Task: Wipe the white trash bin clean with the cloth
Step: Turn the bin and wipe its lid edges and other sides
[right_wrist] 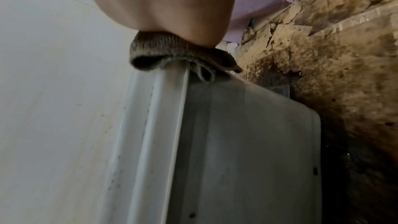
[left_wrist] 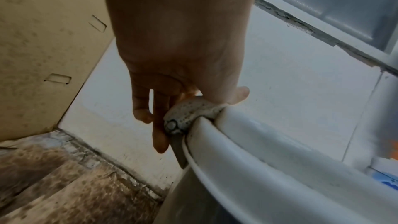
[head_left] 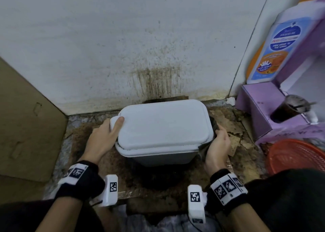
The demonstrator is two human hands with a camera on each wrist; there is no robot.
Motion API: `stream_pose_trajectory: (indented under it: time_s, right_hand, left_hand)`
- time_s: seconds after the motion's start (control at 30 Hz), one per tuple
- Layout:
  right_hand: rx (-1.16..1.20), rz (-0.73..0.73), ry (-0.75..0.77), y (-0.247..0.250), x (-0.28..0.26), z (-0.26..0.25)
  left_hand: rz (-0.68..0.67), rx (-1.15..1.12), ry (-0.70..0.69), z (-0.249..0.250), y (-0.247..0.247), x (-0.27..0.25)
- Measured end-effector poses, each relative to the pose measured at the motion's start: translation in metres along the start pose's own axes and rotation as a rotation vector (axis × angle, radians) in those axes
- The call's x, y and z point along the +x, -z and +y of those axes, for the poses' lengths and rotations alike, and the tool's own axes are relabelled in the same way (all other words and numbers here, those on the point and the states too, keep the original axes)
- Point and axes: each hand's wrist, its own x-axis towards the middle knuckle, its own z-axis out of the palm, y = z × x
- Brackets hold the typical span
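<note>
While two hands work at its ends, one white trash bin [head_left: 163,144] stands on the stained floor [head_left: 112,161] against the spattered white wall [head_left: 105,38], its single lid [head_left: 163,122] closed. One brown cardboard sheet [head_left: 26,117] leans at the left. One purple box [head_left: 260,108] sits at the right, with one big labelled bottle [head_left: 279,49] on it, one dark iced drink cup [head_left: 288,110] and one orange basket [head_left: 297,156] nearby. One dark cloth [right_wrist: 172,54] lies bunched over the bin's right rim, pressed there under the right hand [head_left: 218,147], which curls round it. The left hand [head_left: 103,138] grips the lid's one speckled hinge knob [left_wrist: 187,113], thumb on top, fingers below.
</note>
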Motion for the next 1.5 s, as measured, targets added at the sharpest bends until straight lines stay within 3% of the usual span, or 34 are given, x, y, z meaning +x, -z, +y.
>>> stream_pose_trajectory:
  time_s: [0.27,0.4,0.5,0.63,0.7,0.8,0.93,1.03,1.1,1.23,1.3,1.5]
  right_hand:
    - [-0.036,-0.088,0.039,0.003,-0.004,0.001]
    - [-0.038,-0.118,0.047,0.001,-0.008,-0.001]
    - [-0.028,-0.123,0.070,-0.003,-0.018,0.000]
    - [-0.033,-0.206,0.119,-0.016,-0.037,0.000]
    - [-0.035,-0.279,0.154,-0.023,-0.049,-0.001]
    - [-0.066,-0.399,0.202,-0.037,-0.062,-0.004]
    - [0.121,-0.524,-0.022,-0.057,-0.059,-0.011]
    - [0.300,-0.428,-0.144,-0.072,-0.057,-0.007]
    - [0.236,-0.441,-0.044,-0.081,-0.064,-0.003]
    - [-0.106,-0.696,0.294,-0.099,-0.080,0.013]
    - [-0.210,-0.746,0.427,-0.104,-0.081,0.025]
    - [-0.350,-0.726,0.568,-0.102,-0.059,0.069]
  left_hand:
    - [0.026,0.024,0.048,-0.008,-0.011,0.017]
    - [0.234,0.210,0.002,0.006,-0.019,0.008]
    - [0.375,0.230,-0.163,0.028,-0.028,-0.003]
    - [0.269,0.141,-0.498,0.077,-0.049,-0.027]
    - [0.179,0.125,-0.557,0.098,-0.056,-0.036]
    - [0.182,0.204,-0.578,0.112,-0.060,-0.039]
    - [0.284,0.351,-0.517,0.101,-0.048,-0.033]
    - [0.297,0.353,-0.519,0.087,-0.035,-0.026]
    - [0.279,0.341,-0.519,0.083,-0.030,-0.023]
    - [0.268,0.321,-0.537,0.078,-0.029,-0.022]
    - [0.279,0.299,-0.529,0.073,-0.027,-0.021]
    - [0.270,0.207,-0.468,0.055,-0.014,-0.013]
